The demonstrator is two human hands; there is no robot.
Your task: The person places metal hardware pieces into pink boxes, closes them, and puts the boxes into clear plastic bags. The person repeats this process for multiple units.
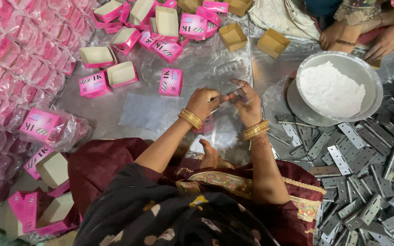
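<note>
The left hand (204,101) and right hand (247,101) meet over the middle of the shiny metal sheet (206,64) on the floor, fingers pinched on something small between them; what it is cannot be told. A clear plastic bag (149,111) lies just left of them. Metal hinges (365,168) are heaped to the right, beside a bowl of white powder (333,89). Pink boxes (171,82) are scattered toward the far edge.

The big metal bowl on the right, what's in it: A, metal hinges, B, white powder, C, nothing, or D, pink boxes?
B: the metal bowl holds a heap of white powder; the grey metal hinges lie loose on the floor beside it, and the pink boxes lie to its left.
</note>
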